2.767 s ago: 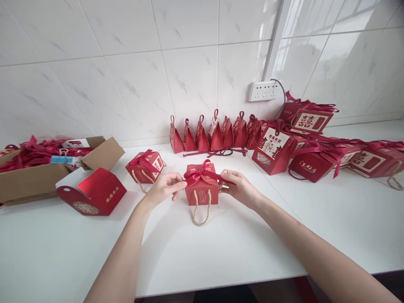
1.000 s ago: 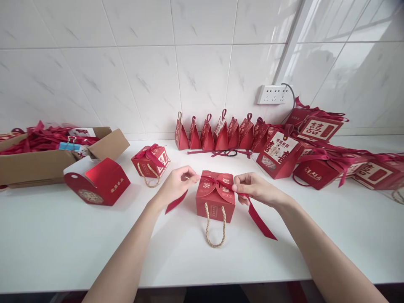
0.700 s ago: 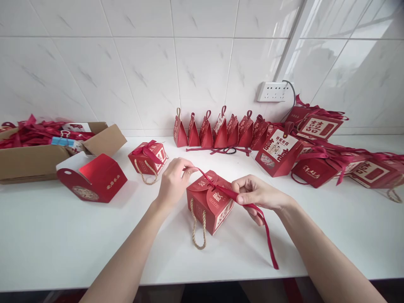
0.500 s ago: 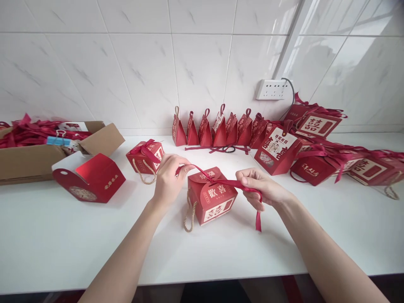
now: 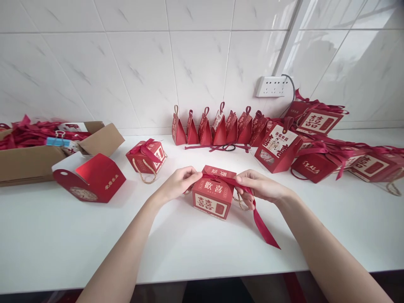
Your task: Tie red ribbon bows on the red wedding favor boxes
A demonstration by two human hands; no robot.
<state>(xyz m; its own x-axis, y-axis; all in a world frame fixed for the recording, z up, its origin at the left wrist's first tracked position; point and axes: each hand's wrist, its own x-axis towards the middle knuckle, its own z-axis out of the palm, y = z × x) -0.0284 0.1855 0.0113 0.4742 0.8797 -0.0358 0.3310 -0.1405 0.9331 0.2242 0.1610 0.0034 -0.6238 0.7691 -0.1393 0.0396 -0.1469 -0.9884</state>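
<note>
A red gift box (image 5: 212, 198) with pale printed characters and twisted rope handles stands on the white table between my hands. Across its closed top runs a dark red ribbon (image 5: 232, 181). My left hand (image 5: 181, 183) pinches the ribbon at the left of the lid, fingers closed. At the lid's right side, my right hand (image 5: 260, 186) is closed on the other length of ribbon, whose loose tail (image 5: 265, 231) trails down onto the table. Part of the right rope handle is hidden behind the right hand and ribbon.
A bow-tied red box (image 5: 145, 156) sits left of centre, beside an open red box (image 5: 90, 179) and a cardboard carton (image 5: 28, 164) of ribbons. Several triangular boxes (image 5: 213, 132) line the back. More boxes (image 5: 318, 166) pile up at right. A power strip (image 5: 274, 86) hangs on the wall.
The box has turned so its printed side faces me more. My left hand came lower and closer to the lid; the ribbon's right tail now hangs longer, reaching the table.
</note>
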